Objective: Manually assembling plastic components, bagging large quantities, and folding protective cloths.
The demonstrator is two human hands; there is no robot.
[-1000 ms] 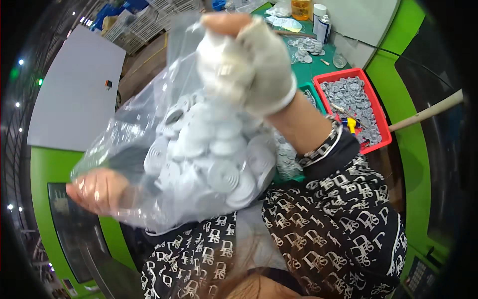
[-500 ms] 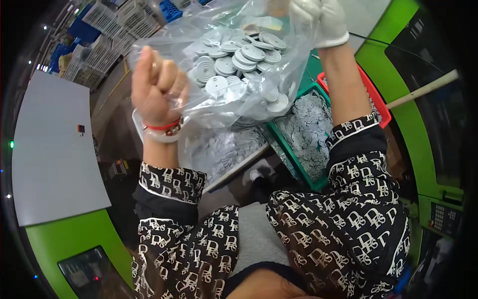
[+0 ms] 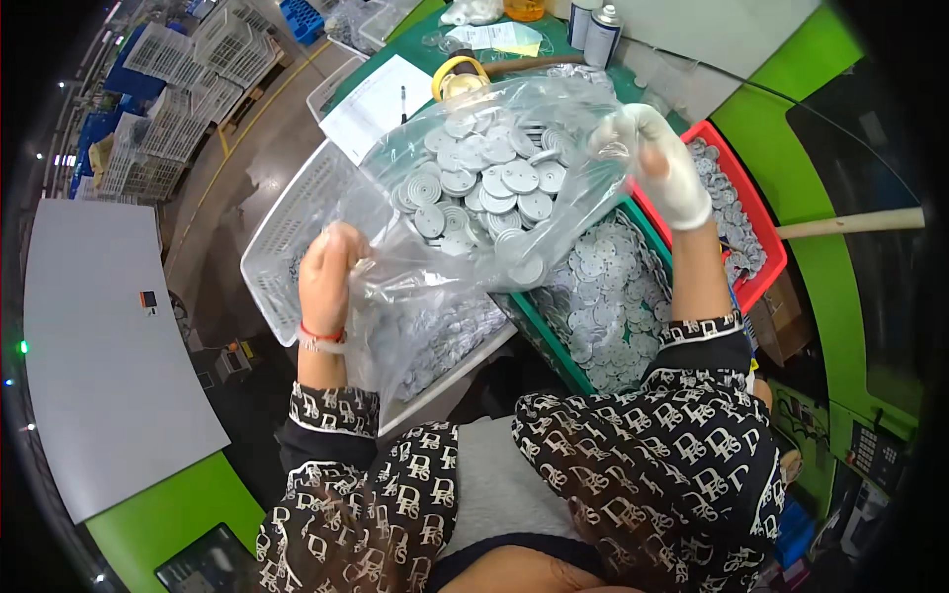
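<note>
Holding the bag [image 3: 474,198] of discs [image 3: 494,178] over the white basket [image 3: 287,237], left hand [image 3: 326,277] and gloved right hand [image 3: 662,168] both clenched its film; discs remained inside, apparently unemptied.

Both hands [image 3: 329,269] grip clear bag [image 3: 494,188] of grey discs [image 3: 484,178]

A factory workbench: crates of grey discs [image 3: 603,296], stacked baskets [image 3: 158,59], green machine housing [image 3: 791,148].
</note>
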